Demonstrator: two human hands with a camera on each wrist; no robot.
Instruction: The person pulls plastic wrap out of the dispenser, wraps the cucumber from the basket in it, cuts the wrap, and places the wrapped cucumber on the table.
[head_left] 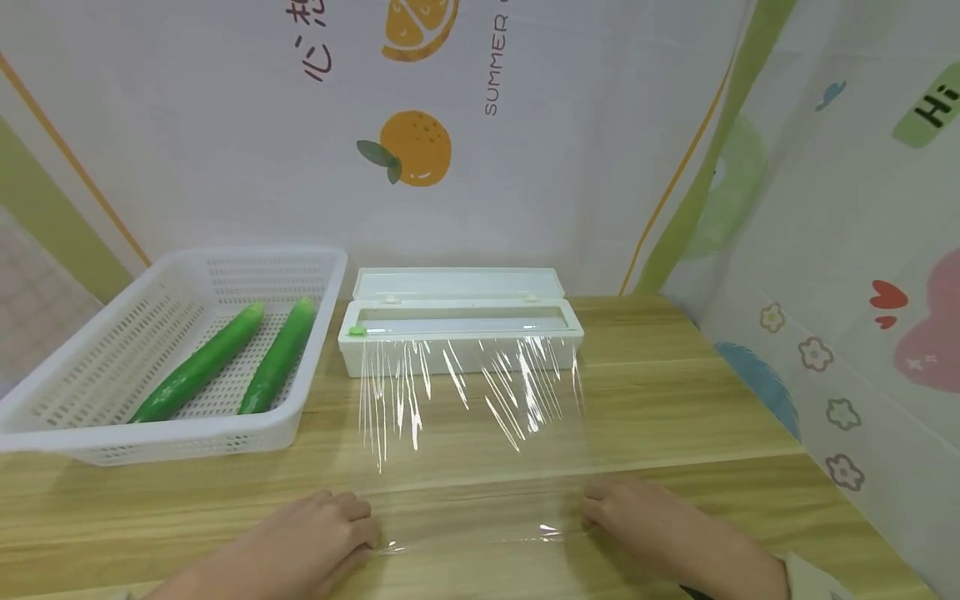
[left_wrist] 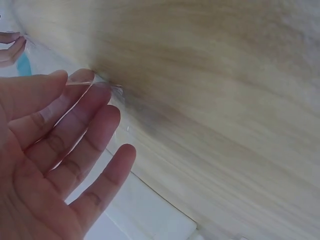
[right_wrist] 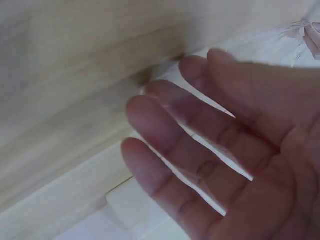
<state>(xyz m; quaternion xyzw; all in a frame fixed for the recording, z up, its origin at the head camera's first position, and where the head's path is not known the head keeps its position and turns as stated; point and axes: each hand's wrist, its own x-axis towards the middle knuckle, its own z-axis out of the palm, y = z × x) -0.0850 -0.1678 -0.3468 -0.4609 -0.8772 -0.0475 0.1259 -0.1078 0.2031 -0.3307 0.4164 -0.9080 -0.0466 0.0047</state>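
Head view: a sheet of clear film [head_left: 465,479] stretches between a person's two hands and a white dispenser box, lying above a wood-grain table [head_left: 660,400] and catching bright streaks of light along its creases. The film runs over the front edge of the box [head_left: 461,357], whose lid [head_left: 459,284] stands raised at the back; a pale roll [head_left: 461,324] shows in the long slot, and a green slider [head_left: 357,331] sits at the slot's left end. To the left, a white slatted basket [head_left: 150,437] holds two green cucumbers, one [head_left: 202,367] lying slantwise and the other [head_left: 279,358] beside it, nearer the right wall.

The left hand [head_left: 330,525] pinches the film's near left corner between thumb and forefinger, the other fingers extended and fanned, as the left wrist view shows. Opposite, the right hand [head_left: 637,512] grips the near right corner, thumb and forefinger together at the tips, its remaining fingers reaching out loosely. Both forearms come in low from the near edge, a pale sleeve [head_left: 813,579] at the right wrist. Behind, a fruit-printed curtain [head_left: 525,192] hangs.
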